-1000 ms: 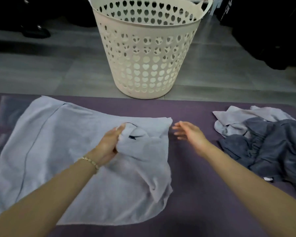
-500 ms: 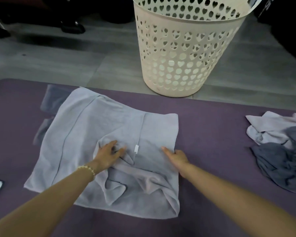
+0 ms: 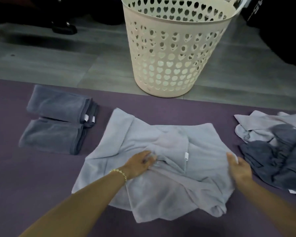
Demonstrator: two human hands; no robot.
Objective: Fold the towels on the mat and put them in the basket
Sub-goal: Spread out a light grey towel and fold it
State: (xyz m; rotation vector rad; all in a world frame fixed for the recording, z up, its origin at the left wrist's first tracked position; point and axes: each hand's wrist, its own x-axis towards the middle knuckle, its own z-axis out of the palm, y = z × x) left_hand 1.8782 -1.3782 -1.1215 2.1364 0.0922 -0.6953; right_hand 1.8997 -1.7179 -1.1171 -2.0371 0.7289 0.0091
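Lilac towel (image 3: 203, 146), rumpled at frame centre on the purple mat (image 3: 41, 185). Your left hand (image 3: 140, 164) pinches a middle fold and your right hand (image 3: 240, 169) grips its right edge. Folding step: next, pull it flat.

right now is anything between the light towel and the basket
Nothing visible. Only bare mat and floor lie between the light towel and the basket. The folded dark towels sit left and the unfolded pile right, both off that path.

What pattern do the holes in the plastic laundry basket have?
Heart-shaped cut-outs in rows across the cream plastic laundry basket; head view.
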